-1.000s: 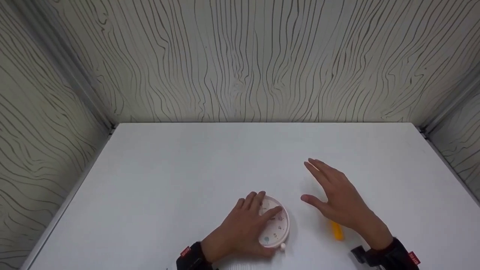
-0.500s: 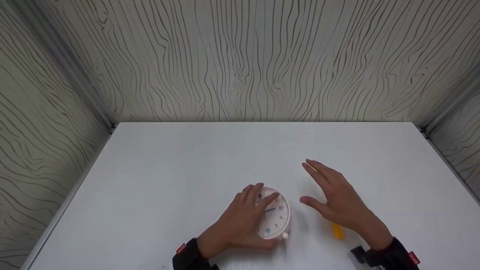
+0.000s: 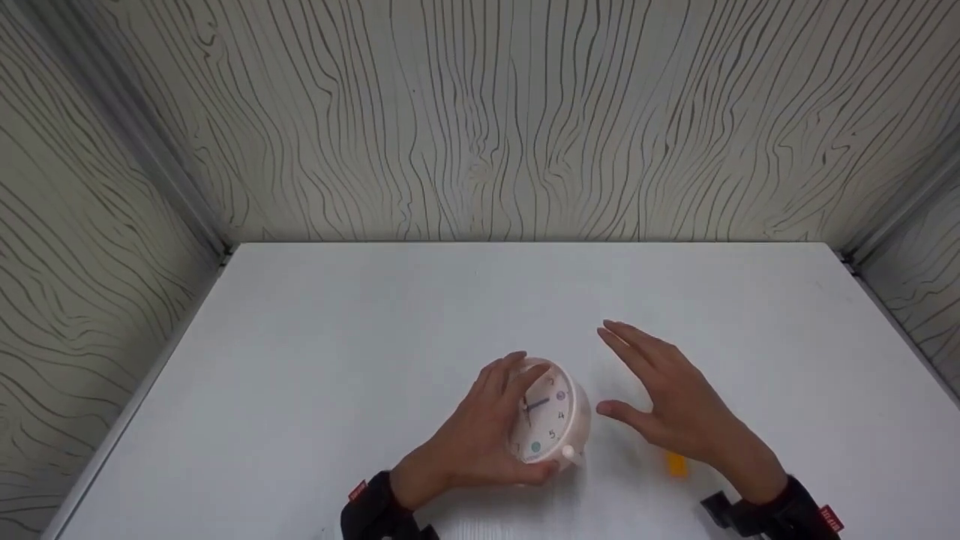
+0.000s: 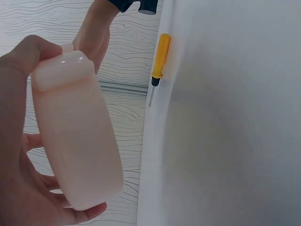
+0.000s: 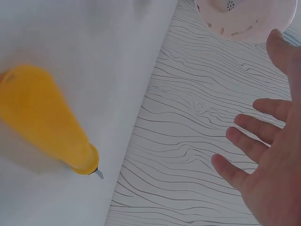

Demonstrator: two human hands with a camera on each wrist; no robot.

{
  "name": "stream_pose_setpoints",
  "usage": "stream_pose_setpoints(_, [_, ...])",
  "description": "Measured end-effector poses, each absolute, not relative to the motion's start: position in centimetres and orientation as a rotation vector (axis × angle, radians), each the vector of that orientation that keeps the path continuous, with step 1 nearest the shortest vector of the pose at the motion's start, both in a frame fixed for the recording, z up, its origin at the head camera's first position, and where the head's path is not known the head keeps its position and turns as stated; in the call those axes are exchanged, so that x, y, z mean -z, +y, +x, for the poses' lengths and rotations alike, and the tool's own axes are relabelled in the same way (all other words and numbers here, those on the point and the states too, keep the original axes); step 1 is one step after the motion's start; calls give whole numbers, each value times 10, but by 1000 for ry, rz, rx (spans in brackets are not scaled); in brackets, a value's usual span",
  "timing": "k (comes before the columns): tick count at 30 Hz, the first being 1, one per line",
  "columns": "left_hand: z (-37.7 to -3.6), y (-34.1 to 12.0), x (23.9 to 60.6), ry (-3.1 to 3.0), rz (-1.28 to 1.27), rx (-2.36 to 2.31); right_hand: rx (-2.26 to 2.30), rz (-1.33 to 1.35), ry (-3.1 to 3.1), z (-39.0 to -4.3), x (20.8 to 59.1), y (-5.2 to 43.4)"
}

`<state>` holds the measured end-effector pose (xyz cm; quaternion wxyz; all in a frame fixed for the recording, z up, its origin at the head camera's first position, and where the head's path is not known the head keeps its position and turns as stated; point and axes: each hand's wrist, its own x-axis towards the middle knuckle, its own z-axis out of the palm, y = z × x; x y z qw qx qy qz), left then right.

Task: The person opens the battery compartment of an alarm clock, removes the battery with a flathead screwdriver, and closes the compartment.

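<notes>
- A small round pink clock (image 3: 551,412) is held by the left hand (image 3: 480,442), tipped up on its edge near the front of the white counter (image 3: 375,337).
- The left grip is curled around the clock's rim, thumb below and fingers over the top.
- The clock is judged light and rigid, its smooth plastic somewhat slippery and its face breakable; the deep rim is the sound place for a hold.
- The right hand (image 3: 675,409) is held spread just beside the clock, gripping nothing.
- A yellow screwdriver (image 3: 676,465) lies on the counter under the right wrist.
- The counter is enclosed by wood-grain walls (image 3: 487,120).
</notes>
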<state>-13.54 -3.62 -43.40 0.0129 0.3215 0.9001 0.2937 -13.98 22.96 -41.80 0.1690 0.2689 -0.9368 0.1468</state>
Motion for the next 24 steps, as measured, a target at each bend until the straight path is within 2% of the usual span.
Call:
stream_pose_setpoints(9, [-134,-39,427,2744,927,-1095,-468,823,-2589,-134,414,224])
stream_pose_setpoints(24, [-135,-42,426,2607,1034,-1374,-692,828,-2617,-129,417,213])
